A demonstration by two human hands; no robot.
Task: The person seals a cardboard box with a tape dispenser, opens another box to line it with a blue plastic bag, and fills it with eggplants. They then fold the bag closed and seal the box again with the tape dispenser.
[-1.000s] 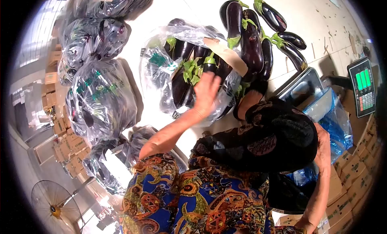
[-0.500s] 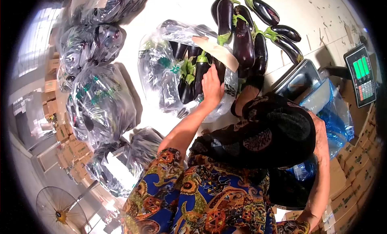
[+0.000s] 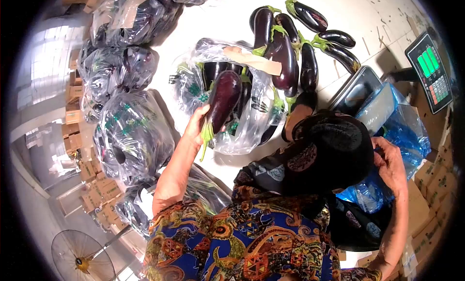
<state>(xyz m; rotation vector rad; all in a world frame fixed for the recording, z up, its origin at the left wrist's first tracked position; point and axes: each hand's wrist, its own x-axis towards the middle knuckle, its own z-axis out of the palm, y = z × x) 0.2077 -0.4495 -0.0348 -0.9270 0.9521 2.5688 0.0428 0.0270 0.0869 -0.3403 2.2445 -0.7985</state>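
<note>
My left hand (image 3: 195,127) is closed round the stem end of a large dark eggplant (image 3: 225,94), which it holds above an open clear plastic bag (image 3: 242,138). More eggplants show inside the bag, and a brown paper strip (image 3: 254,61) lies across its far edge. My right hand (image 3: 390,160) is by the blue plastic bag (image 3: 409,140) at the right, its fingers curled together; what they grip is hidden. Several loose eggplants (image 3: 309,68) lie on the pale floor, just beyond and right of the clear bag.
Filled clear bags (image 3: 138,145) form a line on the left. At the right are a metal scale tray (image 3: 356,90) and its display (image 3: 430,70) with green digits. A fan (image 3: 82,254) stands at lower left. Cardboard boxes (image 3: 426,223) are at lower right.
My left hand has moved back from inside the bag and left, now with an eggplant in it. My right hand has come up into view beside the blue bag.
</note>
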